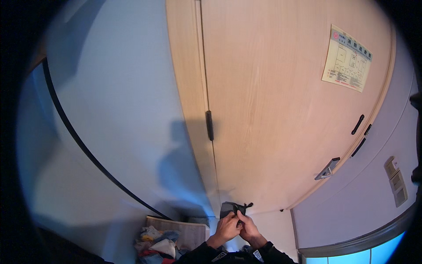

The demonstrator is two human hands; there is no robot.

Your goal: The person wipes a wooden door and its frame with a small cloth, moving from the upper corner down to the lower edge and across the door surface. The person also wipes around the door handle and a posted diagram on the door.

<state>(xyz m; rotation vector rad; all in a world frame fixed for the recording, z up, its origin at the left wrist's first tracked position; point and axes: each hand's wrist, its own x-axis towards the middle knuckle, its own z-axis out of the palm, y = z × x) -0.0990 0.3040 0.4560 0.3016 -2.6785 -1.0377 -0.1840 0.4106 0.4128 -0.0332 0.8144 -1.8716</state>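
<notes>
A small dark grey pouch (227, 209) with a black strap end is held low in front of me, near the bottom of the wooden door (263, 99) in the picture. My left hand (228, 227) grips its lower part from the left. My right hand (248, 228) meets it from the right, thumb against the pouch, the fingers of both hands close together. What lies between the fingertips is too small to tell. Both wrists come out of dark sleeves.
A wooden box or board (179, 227) with a heap of mixed cloths (161, 246) stands at lower left. The door carries a hinge (209, 125), a metal handle (327, 169) and an evacuation plan (348, 59). Wall switches (396, 181) are at right.
</notes>
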